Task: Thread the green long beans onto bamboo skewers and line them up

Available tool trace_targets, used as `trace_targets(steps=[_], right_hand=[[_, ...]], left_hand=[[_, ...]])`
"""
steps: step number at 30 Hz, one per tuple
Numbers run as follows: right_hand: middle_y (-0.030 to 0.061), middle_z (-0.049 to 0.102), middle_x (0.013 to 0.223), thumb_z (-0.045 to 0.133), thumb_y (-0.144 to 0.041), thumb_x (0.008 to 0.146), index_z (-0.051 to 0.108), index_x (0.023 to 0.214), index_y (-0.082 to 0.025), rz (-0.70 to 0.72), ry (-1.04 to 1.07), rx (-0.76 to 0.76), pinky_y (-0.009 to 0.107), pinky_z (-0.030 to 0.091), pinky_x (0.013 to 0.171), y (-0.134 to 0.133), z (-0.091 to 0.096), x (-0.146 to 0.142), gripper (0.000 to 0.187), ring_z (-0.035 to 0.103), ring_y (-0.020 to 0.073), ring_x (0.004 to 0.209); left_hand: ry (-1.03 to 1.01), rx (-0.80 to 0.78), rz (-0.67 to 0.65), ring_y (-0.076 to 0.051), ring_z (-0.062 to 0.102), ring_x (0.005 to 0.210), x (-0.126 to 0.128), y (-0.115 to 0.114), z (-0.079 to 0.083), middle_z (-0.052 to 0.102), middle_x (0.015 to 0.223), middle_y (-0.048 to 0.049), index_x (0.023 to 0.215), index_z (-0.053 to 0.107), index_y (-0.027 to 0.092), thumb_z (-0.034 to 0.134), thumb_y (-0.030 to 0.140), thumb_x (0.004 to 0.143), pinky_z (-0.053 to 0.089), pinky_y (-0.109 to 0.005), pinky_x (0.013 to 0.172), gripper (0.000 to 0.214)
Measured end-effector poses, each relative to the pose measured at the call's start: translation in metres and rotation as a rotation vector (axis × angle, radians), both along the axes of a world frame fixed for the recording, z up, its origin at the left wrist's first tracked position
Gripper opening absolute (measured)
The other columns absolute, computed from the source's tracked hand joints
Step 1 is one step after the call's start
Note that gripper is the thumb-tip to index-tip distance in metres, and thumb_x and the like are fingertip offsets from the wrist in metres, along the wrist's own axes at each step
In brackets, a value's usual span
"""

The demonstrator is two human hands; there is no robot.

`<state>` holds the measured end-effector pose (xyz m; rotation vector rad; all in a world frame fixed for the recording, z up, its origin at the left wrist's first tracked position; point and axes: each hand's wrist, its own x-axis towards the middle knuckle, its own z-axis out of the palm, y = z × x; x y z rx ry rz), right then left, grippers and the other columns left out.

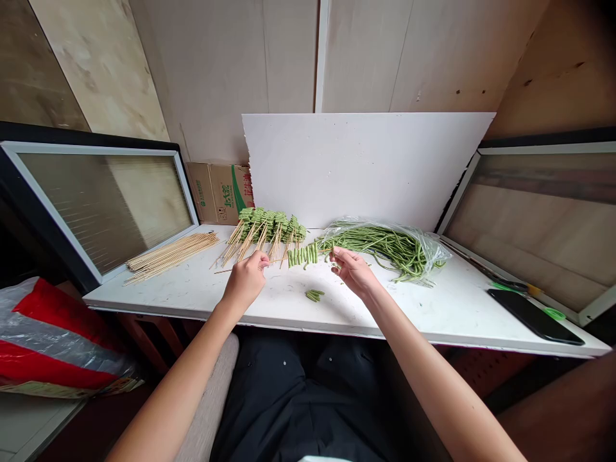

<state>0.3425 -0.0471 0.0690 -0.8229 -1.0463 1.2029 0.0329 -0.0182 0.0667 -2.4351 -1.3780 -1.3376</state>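
My left hand point(247, 277) is closed in a pinch on the blunt end of a bamboo skewer point(276, 260). Several short green bean pieces point(303, 256) are threaded side by side on this skewer, held level above the table. At its other end, my right hand point(353, 268) pinches what looks like another bean piece against the tip; the fingers partly hide it. A few green bits show under the curled fingers. Below, between the hands, a small pile of cut bean pieces point(314, 295) lies on the white table point(283, 301).
Finished bean skewers point(269, 224) are heaped at the back, left of centre. Bare bamboo skewers point(173, 253) lie at the left. Long green beans point(385, 244) spill from a clear plastic bag point(436, 247). A phone point(534, 316) and scissors point(510, 282) lie right; a cardboard box point(216, 192) stands behind.
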Motion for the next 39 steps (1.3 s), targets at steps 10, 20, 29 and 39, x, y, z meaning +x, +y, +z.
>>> trace_targets(steps=[10,20,29,39], right_hand=[[0.0025,0.064,0.085,0.098,-0.054,0.065,0.080,0.081,-0.024,-0.112,-0.044,-0.004,0.031,0.043,0.069,-0.004,0.004,-0.006,0.039,0.053,0.0178,0.083],[0.0056,0.070,0.091,0.095,-0.058,0.067,0.079,0.081,-0.025,-0.151,-0.071,0.018,0.032,0.045,0.068,-0.001,-0.005,-0.013,0.039,0.059,0.0203,0.088],[0.0064,0.072,0.092,0.096,-0.058,0.067,0.082,0.083,-0.025,-0.167,-0.116,0.040,0.034,0.044,0.065,-0.001,-0.005,-0.015,0.040,0.058,0.0195,0.082],[0.0071,0.072,0.089,0.095,-0.054,0.068,0.084,0.082,-0.023,-0.192,-0.112,0.038,0.033,0.044,0.063,-0.002,-0.008,-0.021,0.036,0.057,0.0187,0.079]], left_hand=[[0.021,-0.009,0.018,-0.026,0.081,0.094,-0.001,0.002,-0.004,0.082,0.094,-0.0054,0.095,0.065,0.023,0.049,-0.006,0.080,0.059,-0.030,0.075,0.036],[0.027,-0.020,0.022,-0.026,0.080,0.092,-0.003,0.002,-0.001,0.082,0.092,-0.0049,0.094,0.066,0.024,0.049,-0.004,0.080,0.059,-0.030,0.076,0.036],[0.033,-0.055,-0.008,-0.025,0.079,0.090,-0.006,0.002,0.001,0.081,0.091,-0.0046,0.094,0.068,0.024,0.049,0.000,0.083,0.058,-0.029,0.074,0.033],[0.051,-0.052,-0.007,-0.025,0.079,0.090,-0.006,0.002,0.002,0.081,0.091,-0.0046,0.094,0.068,0.024,0.049,-0.002,0.080,0.058,-0.030,0.074,0.035]])
